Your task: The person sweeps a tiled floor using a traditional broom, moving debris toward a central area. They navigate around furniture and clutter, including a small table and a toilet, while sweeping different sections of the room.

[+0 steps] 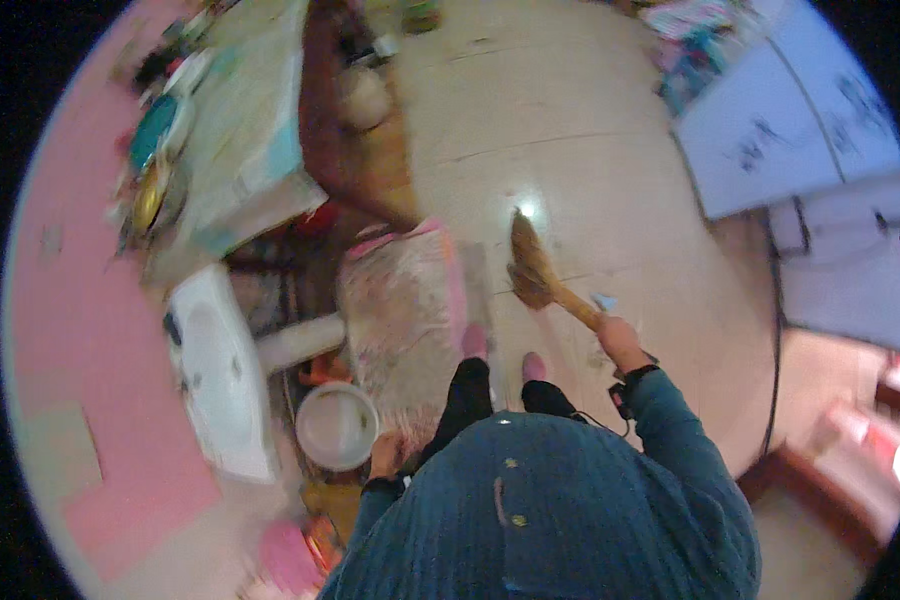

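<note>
My right hand [619, 339] grips the handle of a short straw hand broom [532, 262]. The broom's brown bristle head points away from me, over or on the pale tiled floor [555, 165]; I cannot tell if it touches. A small pale blue scrap [604, 301] lies beside the handle. Low on the left, my left hand [387, 453] is next to a round white bucket [337, 426], over the edge of a worn mat [401, 322]. Its fingers are blurred, and whether they hold anything is unclear.
A white sink [221, 375] stands by the pink wall [82, 315]. Ahead left is a cluttered table [247, 127] with a pot [365, 97] under it. White cabinets [757, 135] line the right, and a dark cable [776, 360] runs along the floor.
</note>
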Tool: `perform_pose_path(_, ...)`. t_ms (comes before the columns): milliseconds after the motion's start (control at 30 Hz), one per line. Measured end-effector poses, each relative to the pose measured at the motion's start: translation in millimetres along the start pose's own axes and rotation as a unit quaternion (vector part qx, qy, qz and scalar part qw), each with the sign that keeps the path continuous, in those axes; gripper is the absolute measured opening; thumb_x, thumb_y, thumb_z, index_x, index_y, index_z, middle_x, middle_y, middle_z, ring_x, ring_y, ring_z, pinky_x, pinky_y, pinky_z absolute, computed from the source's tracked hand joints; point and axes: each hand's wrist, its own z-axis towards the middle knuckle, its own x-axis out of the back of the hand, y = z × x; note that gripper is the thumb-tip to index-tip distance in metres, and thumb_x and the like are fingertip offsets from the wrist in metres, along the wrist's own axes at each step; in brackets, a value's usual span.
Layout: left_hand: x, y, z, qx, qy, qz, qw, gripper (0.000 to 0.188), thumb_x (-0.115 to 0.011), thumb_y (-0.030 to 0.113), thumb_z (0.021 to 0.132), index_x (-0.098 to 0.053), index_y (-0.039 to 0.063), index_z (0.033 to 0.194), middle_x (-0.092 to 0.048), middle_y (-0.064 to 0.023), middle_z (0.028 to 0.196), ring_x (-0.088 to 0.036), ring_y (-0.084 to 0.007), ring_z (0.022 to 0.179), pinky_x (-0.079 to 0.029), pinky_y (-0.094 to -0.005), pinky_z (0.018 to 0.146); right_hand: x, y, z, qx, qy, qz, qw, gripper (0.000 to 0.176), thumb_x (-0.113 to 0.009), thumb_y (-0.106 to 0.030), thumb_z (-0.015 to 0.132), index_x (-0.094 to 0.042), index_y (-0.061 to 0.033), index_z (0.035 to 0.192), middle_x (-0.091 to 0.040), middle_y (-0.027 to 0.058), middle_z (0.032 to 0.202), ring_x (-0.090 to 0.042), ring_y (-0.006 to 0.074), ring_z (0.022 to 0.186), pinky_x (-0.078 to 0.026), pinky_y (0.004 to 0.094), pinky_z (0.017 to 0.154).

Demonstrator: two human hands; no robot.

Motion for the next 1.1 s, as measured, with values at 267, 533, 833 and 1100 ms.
perform_pose_path(267, 43.2, 105.5, 65.9, -0.095, -0.052, 0.271, 0.956, 0.01, -0.055, 0.014, 0.089, -0.055, 0.004, 0.086, -0.056, -0.0062, 0.07, -0.057, -0.0173, 0.063, -0.05, -0.0295, 0.054, 11.7, 14.8, -70.7, -0.16, 0.115, 0.031, 0.98, 0.044, -0.056, -0.024, 0.086, -0.042, -0.0145, 0.127, -0.062, 0.0234, 0.087, -0.061, 0.0422, 0.078, -0.05, 0.0504, 0.067)
perform_pose_path(533, 35.4, 195.9, 166.2, -0.056, -0.131, 0.157, 0.977, 0.009, -0.058, 0.015, 0.089, -0.058, 0.007, 0.09, -0.062, -0.0075, 0.076, -0.058, -0.0182, 0.062, -0.048, -0.0318, 0.052, -86.7, 36.0, -175.1, -0.383, 0.013, 0.442, 0.811, 0.022, -0.064, -0.018, 0.073, -0.061, -0.0027, 0.089, -0.058, 0.0078, 0.058, -0.054, 0.018, 0.045, -0.046, 0.034, 0.043)
perform_pose_path(833, -99.1, 227.9, 132.1, -0.042, -0.169, 0.192, 0.966, 0.016, -0.059, 0.01, 0.087, -0.056, 0.008, 0.102, -0.062, -0.0076, 0.081, -0.062, -0.02, 0.073, -0.052, -0.0314, 0.058, -179.8, 66.4, -268.1, -0.515, 0.2, 0.698, 0.456, 0.019, -0.061, -0.008, 0.075, -0.051, -0.0047, 0.09, -0.051, 0.0037, 0.06, -0.05, 0.0151, 0.047, -0.039, 0.0299, 0.037)
perform_pose_path(1100, -174.4, 194.1, 107.3, -0.004, -0.156, 0.307, 0.939, 0.02, -0.06, 0.009, 0.086, -0.056, 0.007, 0.105, -0.062, -0.0071, 0.085, -0.063, -0.0206, 0.075, -0.052, -0.0312, 0.063, -284.1, 145.8, -358.5, -0.502, 0.303, 0.795, 0.157, 0.028, -0.051, -0.002, 0.079, -0.041, -0.0112, 0.103, -0.051, 0.0066, 0.065, -0.051, 0.0179, 0.048, -0.044, 0.0307, 0.04)
